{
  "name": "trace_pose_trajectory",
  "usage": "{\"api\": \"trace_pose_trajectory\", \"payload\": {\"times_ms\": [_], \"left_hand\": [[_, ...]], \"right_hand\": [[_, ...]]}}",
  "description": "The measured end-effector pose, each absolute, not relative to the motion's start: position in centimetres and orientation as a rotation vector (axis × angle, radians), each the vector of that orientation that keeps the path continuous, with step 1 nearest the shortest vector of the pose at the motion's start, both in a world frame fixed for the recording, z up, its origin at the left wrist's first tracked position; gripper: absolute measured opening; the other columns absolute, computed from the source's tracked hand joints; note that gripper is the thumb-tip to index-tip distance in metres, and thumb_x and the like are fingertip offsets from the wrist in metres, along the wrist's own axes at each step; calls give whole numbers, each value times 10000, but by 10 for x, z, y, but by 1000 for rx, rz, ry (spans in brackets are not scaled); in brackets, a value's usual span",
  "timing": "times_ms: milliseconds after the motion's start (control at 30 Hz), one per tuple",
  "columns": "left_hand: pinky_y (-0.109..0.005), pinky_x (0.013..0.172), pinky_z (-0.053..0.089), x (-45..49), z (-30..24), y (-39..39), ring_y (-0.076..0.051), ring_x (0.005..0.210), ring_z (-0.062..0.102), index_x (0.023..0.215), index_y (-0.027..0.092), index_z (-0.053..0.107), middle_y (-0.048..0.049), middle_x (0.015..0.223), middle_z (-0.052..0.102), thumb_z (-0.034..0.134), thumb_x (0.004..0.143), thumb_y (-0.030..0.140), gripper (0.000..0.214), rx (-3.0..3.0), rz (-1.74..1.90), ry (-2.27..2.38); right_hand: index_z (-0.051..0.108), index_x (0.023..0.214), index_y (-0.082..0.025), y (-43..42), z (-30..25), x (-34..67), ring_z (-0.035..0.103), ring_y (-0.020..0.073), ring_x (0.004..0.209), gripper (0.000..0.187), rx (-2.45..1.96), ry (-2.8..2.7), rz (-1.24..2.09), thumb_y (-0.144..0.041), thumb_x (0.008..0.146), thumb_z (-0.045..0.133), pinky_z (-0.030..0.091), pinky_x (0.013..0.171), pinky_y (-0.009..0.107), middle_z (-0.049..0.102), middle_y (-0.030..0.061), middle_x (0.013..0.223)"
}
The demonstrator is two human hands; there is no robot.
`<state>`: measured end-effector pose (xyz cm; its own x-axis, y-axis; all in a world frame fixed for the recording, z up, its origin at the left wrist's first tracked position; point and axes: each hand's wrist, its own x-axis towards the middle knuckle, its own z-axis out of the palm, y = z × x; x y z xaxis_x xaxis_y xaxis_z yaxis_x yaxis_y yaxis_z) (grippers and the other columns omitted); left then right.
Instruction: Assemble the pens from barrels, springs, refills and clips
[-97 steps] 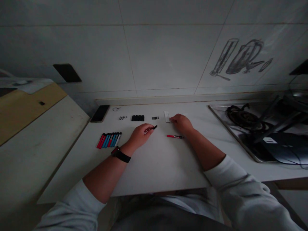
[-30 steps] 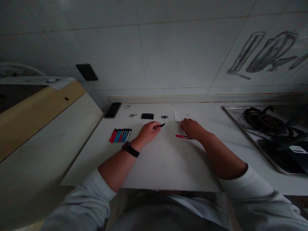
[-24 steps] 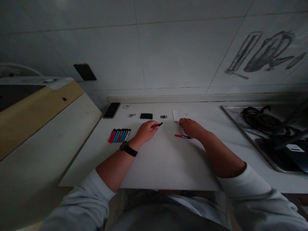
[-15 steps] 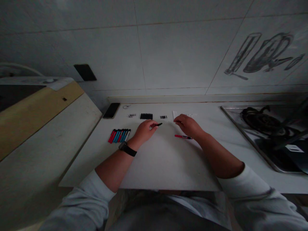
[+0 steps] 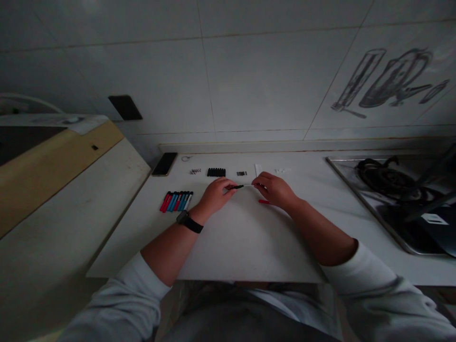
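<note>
My left hand [image 5: 215, 195] is closed on a small black pen part [image 5: 236, 187] whose tip points right. My right hand [image 5: 275, 189] pinches a thin white refill [image 5: 250, 185] and holds its end against that black part. Both hands hover over the middle of the white counter [image 5: 242, 237]. A red pen piece [image 5: 262, 202] lies on the counter, half hidden under my right hand. A black watch [image 5: 189, 222] is on my left wrist.
A row of red, blue and black pens [image 5: 177, 201] lies to the left. Behind the hands are a black phone [image 5: 164, 164], small springs [image 5: 194, 171], black caps [image 5: 216, 172], a small dark cluster [image 5: 241, 173] and white strips [image 5: 258, 168]. A gas hob [image 5: 395, 190] is at right.
My right hand left the white strips at the back with a thin white refill and came left to meet the black part in my left hand. The view shifted a little.
</note>
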<state>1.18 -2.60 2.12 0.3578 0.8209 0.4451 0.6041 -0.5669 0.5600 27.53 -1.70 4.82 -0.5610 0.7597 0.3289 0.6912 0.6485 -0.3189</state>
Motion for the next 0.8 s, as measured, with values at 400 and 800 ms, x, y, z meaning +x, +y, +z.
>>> {"api": "trace_pose_trajectory", "payload": {"times_ms": [400,800], "left_hand": [[-347,869,511,16,20,-27,-198,937,652,990,209,736,-32,952,713,736,899,191,93,2351,1030,1221],[-344,872,523,21,22,-31,-194,935,665,1009,208,749,-38,951,720,718,916,185,102,2336,1019,1127]], "right_hand": [[733,1029,-196,-15,38,273,647,197,885,184,-1008,-2399,159,-222,1006,552,488,794,288,690,99,1018],[638,1127,-192,-25,34,256,634,187,857,219,-870,-2357,279,-121,938,553,541,802,321,629,95,1065]]}}
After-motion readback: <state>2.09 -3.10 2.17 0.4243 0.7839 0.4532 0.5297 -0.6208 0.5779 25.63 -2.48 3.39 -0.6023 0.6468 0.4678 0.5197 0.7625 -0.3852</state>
